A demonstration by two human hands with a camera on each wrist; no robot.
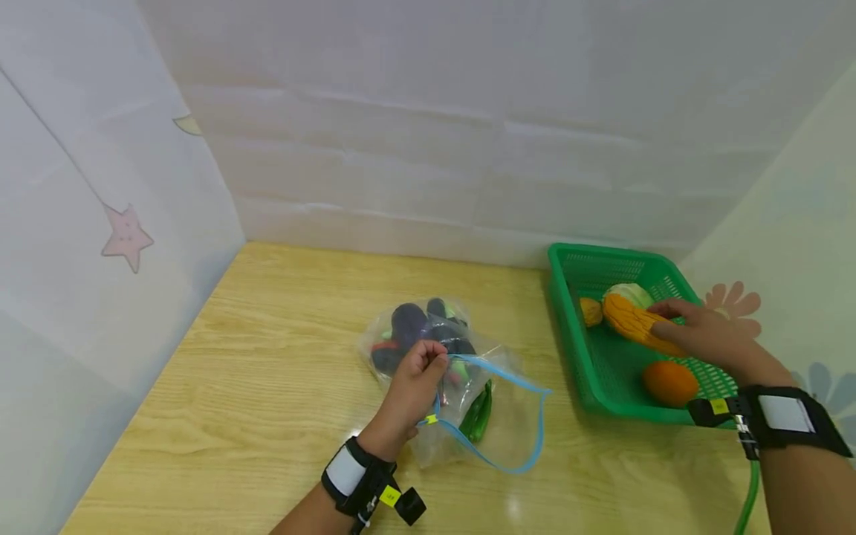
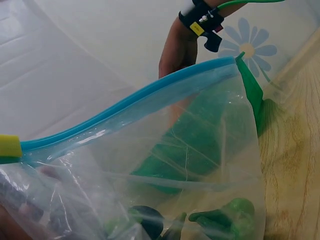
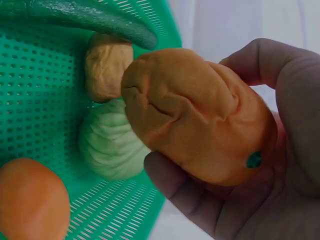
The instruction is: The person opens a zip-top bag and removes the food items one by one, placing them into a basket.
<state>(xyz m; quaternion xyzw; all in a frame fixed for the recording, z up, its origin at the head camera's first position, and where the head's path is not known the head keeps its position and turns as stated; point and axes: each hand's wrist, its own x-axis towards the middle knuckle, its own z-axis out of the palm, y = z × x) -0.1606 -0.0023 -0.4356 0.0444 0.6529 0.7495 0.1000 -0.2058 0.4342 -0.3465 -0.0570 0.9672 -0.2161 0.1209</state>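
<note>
My left hand (image 1: 414, 383) pinches the rim of a clear zip bag (image 2: 200, 155) that lies on the table with its mouth spread. The bag has a blue zip edge (image 1: 508, 374) and a yellow slider (image 2: 9, 146). Dark eggplants (image 1: 408, 325) and green peppers (image 1: 477, 414) show through the film. Over the green basket, my right hand (image 1: 712, 338) grips a long, wrinkled orange squash (image 1: 628, 321). Thumb and fingers lie around it in the right wrist view, where the squash's end (image 3: 200, 115) carries a green spot.
The green basket (image 1: 588, 371) stands at the right against the back wall. In it lie a round orange vegetable (image 1: 671, 383), a pale green cabbage (image 3: 110, 142), a small wrinkled tan piece (image 3: 107, 70) and a cucumber (image 3: 85, 17). Bare wooden table (image 1: 254, 371) extends left of the bag.
</note>
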